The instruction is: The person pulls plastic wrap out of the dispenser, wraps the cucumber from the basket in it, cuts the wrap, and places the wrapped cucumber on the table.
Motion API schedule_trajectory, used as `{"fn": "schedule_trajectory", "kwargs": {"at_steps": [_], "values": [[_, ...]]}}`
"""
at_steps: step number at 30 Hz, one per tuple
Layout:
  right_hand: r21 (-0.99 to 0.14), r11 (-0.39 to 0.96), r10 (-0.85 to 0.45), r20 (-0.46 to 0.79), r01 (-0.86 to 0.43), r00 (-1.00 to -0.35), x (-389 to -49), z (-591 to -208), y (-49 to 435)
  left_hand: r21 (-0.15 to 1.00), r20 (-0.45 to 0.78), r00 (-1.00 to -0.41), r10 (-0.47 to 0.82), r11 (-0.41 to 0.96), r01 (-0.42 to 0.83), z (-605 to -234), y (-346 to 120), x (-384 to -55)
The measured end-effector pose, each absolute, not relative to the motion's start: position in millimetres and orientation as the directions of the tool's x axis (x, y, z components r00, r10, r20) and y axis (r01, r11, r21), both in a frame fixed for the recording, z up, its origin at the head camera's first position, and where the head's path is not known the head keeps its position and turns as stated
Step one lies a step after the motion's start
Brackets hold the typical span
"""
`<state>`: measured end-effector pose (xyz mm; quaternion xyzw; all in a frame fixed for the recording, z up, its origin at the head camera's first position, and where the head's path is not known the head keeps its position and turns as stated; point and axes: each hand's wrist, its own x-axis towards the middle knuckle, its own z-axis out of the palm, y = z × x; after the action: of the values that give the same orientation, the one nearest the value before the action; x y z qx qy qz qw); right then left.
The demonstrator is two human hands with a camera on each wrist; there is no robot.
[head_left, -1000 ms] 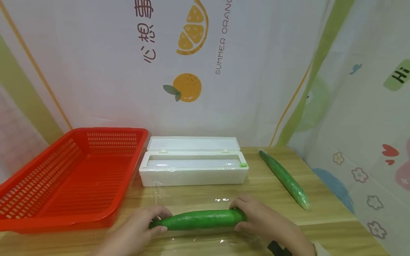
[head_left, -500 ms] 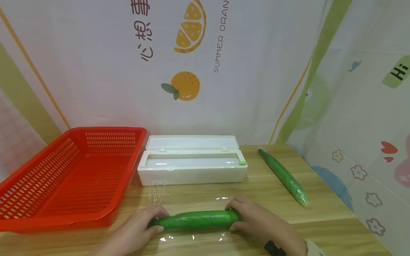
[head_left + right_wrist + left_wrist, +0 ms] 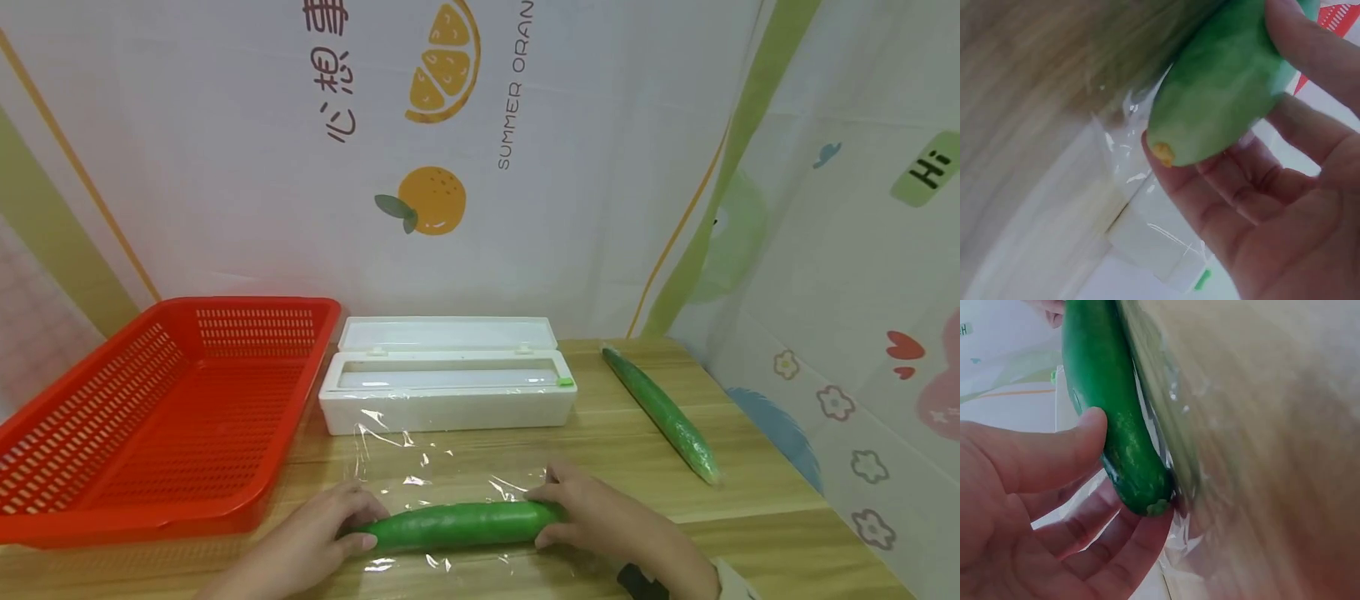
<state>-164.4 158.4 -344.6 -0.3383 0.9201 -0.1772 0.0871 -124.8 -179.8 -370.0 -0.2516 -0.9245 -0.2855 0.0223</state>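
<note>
A green cucumber (image 3: 461, 527) lies crosswise on a sheet of clear cling film (image 3: 420, 475) near the front of the table. My left hand (image 3: 322, 533) grips its left end, thumb on the near side and fingers on the far side. The left wrist view shows the stem end of the cucumber (image 3: 1141, 481) between thumb and fingers. At the other end my right hand (image 3: 581, 512) holds the cucumber the same way. Its pale tip, with a yellow spot, shows in the right wrist view, the fingers of the right hand (image 3: 1260, 187) curled beneath it.
Behind the film stands a white cling film box (image 3: 450, 408), its lid raised and a green slider at its right end. A red plastic basket (image 3: 277, 467) takes up the left side. Another cucumber (image 3: 663, 412), wrapped in film, lies at the right.
Both hands and the cucumber have shifted slightly toward the near edge. The film behind the cucumber has become more wrinkled and shows more glints up to the box.
</note>
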Motion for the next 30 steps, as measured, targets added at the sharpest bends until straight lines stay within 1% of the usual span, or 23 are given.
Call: {"fn": "schedule_trajectory", "kwargs": {"at_steps": [4,8,10,12,14,16,18,20,22,23,26,28,30], "values": [[-0.393,0.711,-0.645,-0.037,-0.583,-0.763,-164,-344,161,0.514,0.22,-0.852,0.475,0.686,0.515,-370,-181,-126],[-0.392,0.713,-0.641,-0.029,-0.581,-0.767,-163,-343,162,0.526,0.22,-0.826,0.519,0.65,0.548,-369,-183,-127],[-0.364,0.71,-0.65,-0.008,-0.603,-0.76,-162,-342,161,0.525,0.198,-0.825,0.529,0.654,0.545,-369,-184,-127],[-0.317,0.694,-0.67,0.043,-0.646,-0.741,-158,-340,160,0.52,0.186,-0.826,0.532,0.66,0.542,-368,-184,-127],[-0.244,0.66,-0.704,0.127,-0.71,-0.699,-154,-337,157,0.516,0.181,-0.829,0.529,0.666,0.538,-368,-185,-127],[-0.153,0.608,-0.751,0.208,-0.779,-0.626,-149,-335,154,0.521,0.178,-0.831,0.527,0.666,0.534,-367,-185,-126],[-0.088,0.543,-0.802,0.243,-0.835,-0.546,-142,-332,151,0.525,0.173,-0.833,0.526,0.666,0.53,-367,-185,-126],[-0.064,0.479,-0.849,0.217,-0.875,-0.481,-137,-332,147,0.533,0.168,-0.833,0.526,0.663,0.526,-366,-185,-125],[-0.078,0.441,-0.883,0.143,-0.894,-0.448,-133,-333,143,0.551,0.158,-0.836,0.525,0.656,0.516,-366,-185,-125],[-0.096,0.438,-0.889,0.097,-0.894,-0.447,-132,-335,141,0.554,0.158,-0.836,0.526,0.654,0.516,-366,-186,-125],[-0.094,0.459,-0.888,-0.018,-0.883,-0.46,-131,-341,135,0.555,0.167,-0.83,0.533,0.645,0.525,-366,-186,-126],[-0.061,0.474,-0.88,-0.058,-0.879,-0.471,-132,-345,132,0.558,0.169,-0.827,0.537,0.639,0.529,-366,-186,-125],[-0.013,0.476,-0.878,-0.055,-0.879,-0.475,-131,-348,130,0.558,0.176,-0.822,0.542,0.633,0.537,-367,-186,-125]]}}
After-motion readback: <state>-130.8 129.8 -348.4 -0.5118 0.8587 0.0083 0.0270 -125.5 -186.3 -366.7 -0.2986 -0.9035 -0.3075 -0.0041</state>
